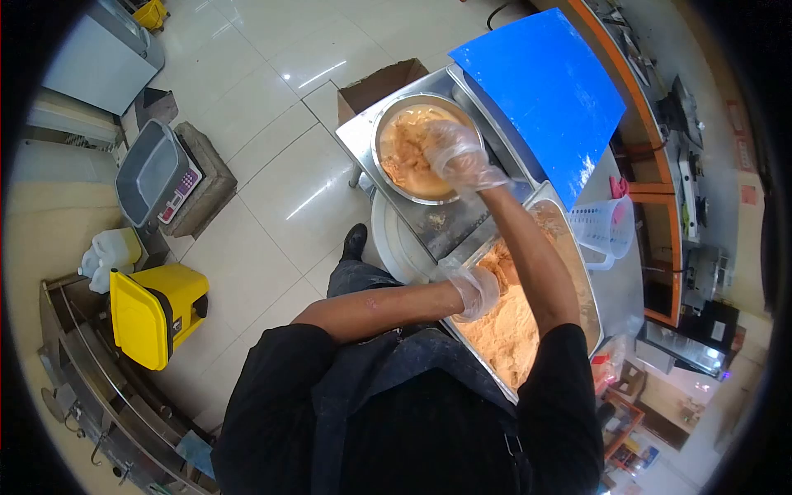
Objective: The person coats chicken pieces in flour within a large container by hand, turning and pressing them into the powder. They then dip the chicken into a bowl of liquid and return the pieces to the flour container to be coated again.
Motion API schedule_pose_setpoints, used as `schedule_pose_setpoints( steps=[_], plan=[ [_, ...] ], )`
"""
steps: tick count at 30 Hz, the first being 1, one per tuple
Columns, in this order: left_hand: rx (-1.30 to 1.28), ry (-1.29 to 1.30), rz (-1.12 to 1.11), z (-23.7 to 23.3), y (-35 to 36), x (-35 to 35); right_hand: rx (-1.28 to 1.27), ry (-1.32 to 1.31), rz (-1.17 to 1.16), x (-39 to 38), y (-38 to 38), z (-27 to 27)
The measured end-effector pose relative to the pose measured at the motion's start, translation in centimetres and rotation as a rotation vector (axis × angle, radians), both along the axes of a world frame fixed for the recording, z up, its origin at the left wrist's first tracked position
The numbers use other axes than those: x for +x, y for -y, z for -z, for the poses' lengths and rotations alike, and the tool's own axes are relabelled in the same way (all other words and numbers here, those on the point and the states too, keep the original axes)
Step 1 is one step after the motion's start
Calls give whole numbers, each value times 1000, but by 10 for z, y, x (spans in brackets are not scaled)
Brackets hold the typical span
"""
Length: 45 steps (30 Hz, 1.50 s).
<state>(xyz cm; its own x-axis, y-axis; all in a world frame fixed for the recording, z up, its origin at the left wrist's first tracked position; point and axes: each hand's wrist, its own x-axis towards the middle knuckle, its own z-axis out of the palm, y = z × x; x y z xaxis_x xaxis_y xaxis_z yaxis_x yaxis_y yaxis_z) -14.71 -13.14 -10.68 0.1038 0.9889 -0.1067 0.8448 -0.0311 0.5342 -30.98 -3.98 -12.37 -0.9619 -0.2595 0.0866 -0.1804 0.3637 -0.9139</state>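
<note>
A round metal bowl [379,157] holds orange-brown batter with lumpy pieces in it. My right hand [462,155], in a clear plastic glove, reaches into this bowl, and its fingertips are hidden among the wet pieces. Below it, a long metal tray [587,318] holds pale orange breading flour [505,334]. My left hand [477,290], also gloved in clear plastic, is low at the tray's left side. Flour-coated lumps [500,266] lie at its fingers; whether it grips one cannot be made out.
A blue board [549,91] lies behind the bowl. To the right stands a white perforated basket [602,227]. A cardboard box [375,87] is beyond the counter. On the left floor are a yellow bin [157,309], a grey tub [153,169] on a scale, and a jug [111,254].
</note>
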Motion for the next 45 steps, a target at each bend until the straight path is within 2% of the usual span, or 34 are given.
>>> schedule_pose_setpoints(
  steps=[1, 3, 5, 8, 10, 11, 13, 17, 18, 19, 20, 22, 24, 25, 26, 29, 33, 35, 36, 39, 40, 42, 43, 45],
  plan=[
    [8, -16, 4, 1, -1, 2, 1, 5, 4, -3, -3, -6],
    [0, 2, 11, 2, -2, 1, -537, 454, 105, -13, -9, -32],
    [-11, 16, 16, -1, -1, -2, -377, 450, 253, -9, 22, -120],
    [-69, -6, 75, -14, 3, -8, -530, 347, 245, -10, 26, -180],
    [-63, 41, 31, -15, 5, -9, 124, 118, 420, -3, 30, -210],
    [-60, 40, 35, -14, 4, -9, 127, 117, 425, 0, 27, -211],
    [-95, 33, 29, -11, 1, -6, -503, 181, 252, 4, 18, -208],
    [-73, 30, 27, -13, 4, -5, -442, 184, 423, -1, 24, -116],
    [-74, 44, 2, -22, 7, -9, -95, 32, 434, 1, 19, -88],
    [-74, 58, -22, -27, 9, -12, 256, -114, 437, 2, 21, -83],
    [-75, 57, -14, -26, 9, -13, 256, -114, 445, 7, 14, -83],
    [-71, 30, 30, -22, 7, -11, -75, 61, 564, 29, 14, -124],
    [-91, 45, 5, -33, 12, -16, -129, 232, 710, 66, 4, -176],
    [-108, 59, -19, -36, 13, -16, -128, 238, 754, 84, -10, -177],
    [-76, 48, -9, -20, 7, -9, -130, 280, 766, 109, -25, -177],
    [-134, 77, 33, -26, 9, -13, -131, 374, 766, 172, -66, -179],
    [-110, 105, 43, -12, 7, -8, -156, 439, 681, 198, -79, -184],
    [-111, 87, 62, -15, 8, -10, 985, 332, 471, 198, -61, -192],
    [-116, 84, 60, -19, 8, -11, 979, 329, 470, 195, -59, -188],
    [-179, 78, 56, -29, 10, -14, 292, 358, 629, 173, -49, -169],
    [-170, 79, 60, -33, 12, -15, 284, 353, 609, 155, -37, -168],
    [-132, 11, 121, -30, 13, -14, 322, 669, 501, 114, -8, -171],
    [-141, 9, 96, -27, 11, -13, 320, 663, 475, 99, -3, -158],
    [-131, -1, 96, -24, 9, -11, 324, 418, 228, 72, -4, -102]
  ],
)
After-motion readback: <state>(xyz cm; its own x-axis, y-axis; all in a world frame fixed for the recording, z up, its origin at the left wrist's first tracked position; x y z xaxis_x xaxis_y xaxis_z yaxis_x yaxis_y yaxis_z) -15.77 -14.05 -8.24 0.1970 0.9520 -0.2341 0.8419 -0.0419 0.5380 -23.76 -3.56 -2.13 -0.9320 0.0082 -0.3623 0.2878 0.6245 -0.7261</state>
